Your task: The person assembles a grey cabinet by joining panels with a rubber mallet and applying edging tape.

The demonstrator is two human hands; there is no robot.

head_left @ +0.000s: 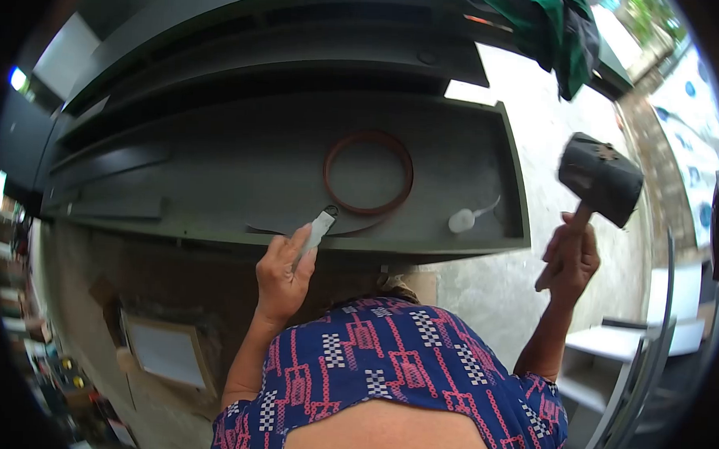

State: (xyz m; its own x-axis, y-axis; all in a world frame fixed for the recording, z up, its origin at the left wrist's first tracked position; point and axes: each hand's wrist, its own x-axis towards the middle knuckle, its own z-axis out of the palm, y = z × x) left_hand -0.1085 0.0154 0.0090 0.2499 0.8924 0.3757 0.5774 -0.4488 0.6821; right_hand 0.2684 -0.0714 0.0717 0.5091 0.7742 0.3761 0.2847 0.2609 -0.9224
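My right hand (574, 256) is wrapped round the wooden handle of a rubber mallet (601, 176), whose black head is raised to the right of a dark cabinet carcass (259, 158). In my left hand (285, 273), over the carcass's near edge, is a pale grey narrow piece (318, 229) with a dark loop at its tip; its exact kind I cannot make out. Just beyond that tip lies a brown coil of edge banding (409, 175) on the carcass's inner face. A small white bottle with a thin nozzle (461, 221) lies at the right end.
Dark strips (114, 208) lie at the carcass's left end. Another dark panel (365, 54) stands behind it. Green and black cloth (568, 42) hangs at the upper right. A framed white panel (167, 352) is on the floor at lower left, and white shelving (600, 367) stands at right.
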